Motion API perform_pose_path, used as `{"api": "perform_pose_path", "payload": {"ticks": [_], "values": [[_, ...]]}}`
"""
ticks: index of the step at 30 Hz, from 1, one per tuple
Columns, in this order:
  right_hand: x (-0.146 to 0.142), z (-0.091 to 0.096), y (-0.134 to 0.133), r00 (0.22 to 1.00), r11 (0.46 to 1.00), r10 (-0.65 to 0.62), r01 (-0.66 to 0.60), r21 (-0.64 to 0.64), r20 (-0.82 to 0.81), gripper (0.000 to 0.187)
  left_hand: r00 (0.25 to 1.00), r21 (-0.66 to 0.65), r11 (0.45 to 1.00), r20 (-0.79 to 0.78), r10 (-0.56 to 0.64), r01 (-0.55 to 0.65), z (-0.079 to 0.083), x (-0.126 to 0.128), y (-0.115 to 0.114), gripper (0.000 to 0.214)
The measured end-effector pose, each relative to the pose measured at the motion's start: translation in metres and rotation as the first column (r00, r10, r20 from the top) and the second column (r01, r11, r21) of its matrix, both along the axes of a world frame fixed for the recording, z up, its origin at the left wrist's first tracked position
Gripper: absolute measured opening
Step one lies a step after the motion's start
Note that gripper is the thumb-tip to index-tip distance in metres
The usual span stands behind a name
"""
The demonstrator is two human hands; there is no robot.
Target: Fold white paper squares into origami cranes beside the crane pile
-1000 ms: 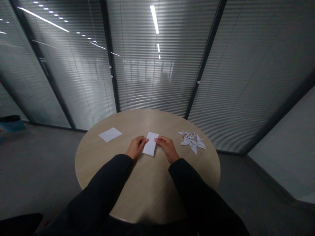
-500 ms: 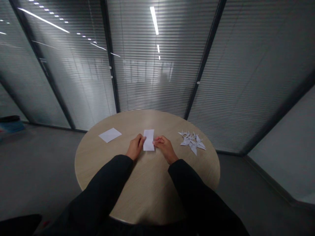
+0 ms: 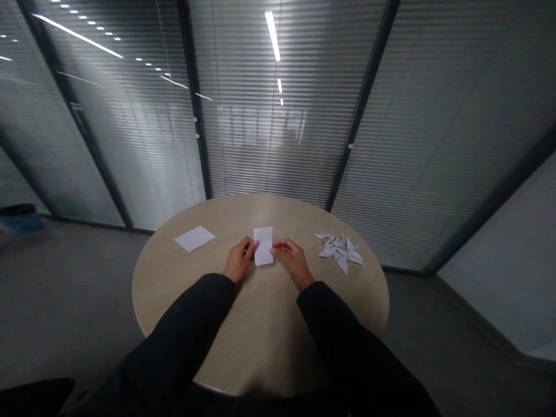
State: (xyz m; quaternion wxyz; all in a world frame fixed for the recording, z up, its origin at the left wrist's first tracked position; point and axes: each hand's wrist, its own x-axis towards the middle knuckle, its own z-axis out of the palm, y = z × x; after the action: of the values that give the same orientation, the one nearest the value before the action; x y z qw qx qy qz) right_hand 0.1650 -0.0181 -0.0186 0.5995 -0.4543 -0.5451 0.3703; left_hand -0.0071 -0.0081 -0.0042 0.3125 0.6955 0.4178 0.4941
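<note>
A white sheet of paper (image 3: 263, 246), narrow and upright in the view as if folded in half, is between my two hands over the middle of the table. My left hand (image 3: 240, 259) pinches its left edge, thumb on top. At the opposite edge, the thumb and fingertips of my right hand (image 3: 292, 260) close on the paper. To the right lies a cluster of folded white paper cranes (image 3: 341, 249). Flat on the left side of the table is a stack or sheet of white paper (image 3: 194, 238); its thickness is too small to tell.
The round wooden table (image 3: 243, 341) reaches close to a glass partition with blinds (image 3: 269, 156). A blue container with a dark rim (image 3: 21, 220) stands on the floor at far left. A pale wall (image 3: 508, 289) rises on the right.
The paper between my hands has shifted very slightly up and tilted a little. Both hands keep their hold on its edges; the cranes and the other paper have not moved.
</note>
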Motion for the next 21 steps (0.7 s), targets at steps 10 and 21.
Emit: {"api": "perform_pose_path", "payload": {"ticks": [10, 21], "values": [[-0.002, 0.003, -0.002, 0.999, 0.999, 0.044, -0.043, 0.008, -0.009, 0.027, 1.000, 0.011, 1.000, -0.009, -0.017, 0.017, -0.001, -0.001, 0.001, 0.033], [-0.001, -0.001, -0.002, 0.959, 0.967, 0.255, -0.254, 0.029, -0.122, 0.030, 0.852, -0.318, 0.847, 0.455, -0.258, 0.426, -0.013, 0.008, 0.007, 0.065]]}}
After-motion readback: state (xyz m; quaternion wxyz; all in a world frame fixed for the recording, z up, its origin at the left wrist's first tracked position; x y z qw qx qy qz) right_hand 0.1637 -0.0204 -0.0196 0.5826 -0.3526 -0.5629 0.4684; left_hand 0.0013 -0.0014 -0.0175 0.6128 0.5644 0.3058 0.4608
